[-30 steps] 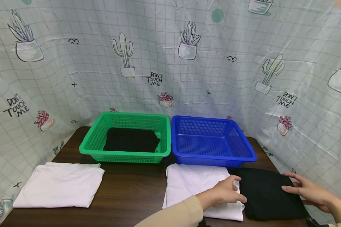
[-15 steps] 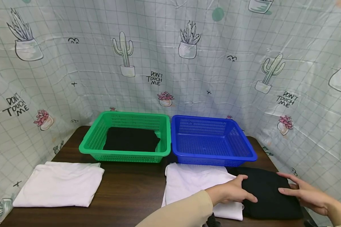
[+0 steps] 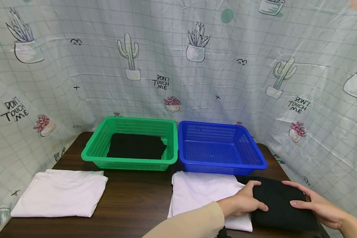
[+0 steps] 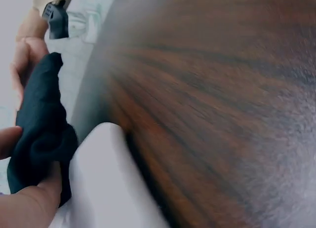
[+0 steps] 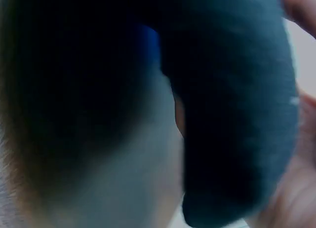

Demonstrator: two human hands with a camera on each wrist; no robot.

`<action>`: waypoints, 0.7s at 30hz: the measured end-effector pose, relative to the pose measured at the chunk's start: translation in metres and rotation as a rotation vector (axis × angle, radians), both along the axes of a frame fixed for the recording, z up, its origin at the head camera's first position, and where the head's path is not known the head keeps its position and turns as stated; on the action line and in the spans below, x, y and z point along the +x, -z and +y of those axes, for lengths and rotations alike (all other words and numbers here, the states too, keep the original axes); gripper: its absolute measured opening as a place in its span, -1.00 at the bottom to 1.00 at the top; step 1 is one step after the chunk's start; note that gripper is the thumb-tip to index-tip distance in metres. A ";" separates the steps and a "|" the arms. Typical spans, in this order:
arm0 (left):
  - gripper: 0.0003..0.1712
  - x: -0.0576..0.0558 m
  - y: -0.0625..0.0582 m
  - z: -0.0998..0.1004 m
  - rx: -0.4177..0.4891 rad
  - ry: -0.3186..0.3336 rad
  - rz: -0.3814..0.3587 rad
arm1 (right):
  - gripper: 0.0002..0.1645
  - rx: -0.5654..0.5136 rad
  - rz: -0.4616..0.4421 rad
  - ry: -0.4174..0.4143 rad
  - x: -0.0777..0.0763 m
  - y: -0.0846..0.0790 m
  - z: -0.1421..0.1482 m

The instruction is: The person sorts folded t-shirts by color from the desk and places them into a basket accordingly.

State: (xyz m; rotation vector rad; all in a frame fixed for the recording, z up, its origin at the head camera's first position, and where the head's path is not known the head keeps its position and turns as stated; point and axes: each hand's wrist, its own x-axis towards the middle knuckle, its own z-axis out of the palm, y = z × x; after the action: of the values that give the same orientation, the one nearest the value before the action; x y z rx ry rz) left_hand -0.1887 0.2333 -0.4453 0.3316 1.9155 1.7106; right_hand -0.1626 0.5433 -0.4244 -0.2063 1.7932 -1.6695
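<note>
A folded black garment (image 3: 281,205) lies at the table's right end, raised and bulging between two hands. My left hand (image 3: 245,200) grips its left side, thumb toward me and fingers at the far part. On the opposite side, my right hand (image 3: 318,205) holds the right edge, its thumb on top. The left wrist view shows the black cloth (image 4: 42,119) squeezed into a thick fold between thumb and fingers. Dark cloth (image 5: 232,109) fills much of the right wrist view, with the palm beside it. A folded white garment (image 3: 200,193) lies under my left forearm.
Behind the garments stand a green basket (image 3: 131,161) with a folded black garment (image 3: 135,146) inside and a blue basket (image 3: 223,164) with nothing in it. Another folded white garment (image 3: 60,193) is on the left of the brown table (image 3: 134,198). A patterned curtain (image 3: 101,86) hangs behind.
My left hand has moved right from over the white garment onto the black one. The right hand has shifted slightly left, and the black garment is now gathered up between both hands.
</note>
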 end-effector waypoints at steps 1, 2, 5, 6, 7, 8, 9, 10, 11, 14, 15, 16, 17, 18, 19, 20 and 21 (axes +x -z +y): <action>-0.17 0.001 -0.003 0.000 0.023 -0.003 0.005 | -0.22 -0.015 0.008 0.002 0.001 -0.005 0.000; -0.17 0.002 -0.007 -0.001 0.041 -0.006 0.011 | -0.22 -0.029 0.015 0.005 0.002 -0.010 0.000; -0.19 0.003 -0.019 -0.007 0.075 -0.004 0.038 | -0.20 -0.082 0.013 0.008 0.003 -0.027 -0.006; -0.20 0.003 -0.023 -0.010 0.084 0.001 0.044 | -0.20 -0.104 0.015 -0.001 0.003 -0.031 -0.009; -0.21 0.002 -0.028 -0.015 0.089 0.004 0.049 | -0.20 -0.116 0.007 -0.002 0.003 -0.037 -0.014; -0.22 0.001 -0.032 -0.020 0.094 0.011 0.049 | -0.20 -0.125 0.008 -0.005 0.002 -0.041 -0.020; -0.23 0.000 -0.036 -0.026 0.100 0.017 0.048 | -0.20 -0.131 0.008 -0.009 0.002 -0.046 -0.026; -0.24 -0.001 -0.040 -0.032 0.111 0.023 0.039 | -0.20 -0.126 0.006 -0.010 0.002 -0.050 -0.032; -0.26 -0.001 -0.043 -0.038 0.126 0.031 0.024 | -0.21 -0.122 0.010 -0.012 0.003 -0.053 -0.038; -0.29 -0.003 -0.052 -0.059 0.166 0.052 -0.024 | -0.22 -0.097 0.043 -0.024 0.004 -0.063 -0.058; -0.29 -0.004 -0.054 -0.067 0.185 0.063 -0.037 | -0.21 -0.092 0.059 -0.031 0.005 -0.066 -0.064; -0.30 -0.004 -0.055 -0.075 0.206 0.077 -0.048 | -0.21 -0.091 0.070 -0.036 0.005 -0.069 -0.072; -0.30 -0.005 -0.057 -0.084 0.221 0.089 -0.053 | -0.21 -0.102 0.088 -0.045 0.005 -0.071 -0.080; -0.30 -0.007 -0.059 -0.094 0.234 0.101 -0.053 | -0.20 -0.117 0.099 -0.055 0.005 -0.074 -0.089; -0.30 -0.008 -0.062 -0.104 0.245 0.110 -0.046 | -0.19 -0.133 0.113 -0.062 0.005 -0.077 -0.098; -0.30 -0.010 -0.064 -0.114 0.257 0.122 -0.038 | -0.19 -0.147 0.125 -0.062 0.004 -0.080 -0.107; -0.30 -0.011 -0.067 -0.124 0.265 0.127 -0.027 | -0.18 -0.154 0.137 -0.056 0.003 -0.082 -0.117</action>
State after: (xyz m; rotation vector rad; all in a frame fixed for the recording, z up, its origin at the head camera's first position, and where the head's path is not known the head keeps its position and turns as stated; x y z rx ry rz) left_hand -0.2002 0.1093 -0.3781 0.5156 1.6129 1.8737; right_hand -0.1592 0.4259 -0.3424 -0.4445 1.7398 -1.7923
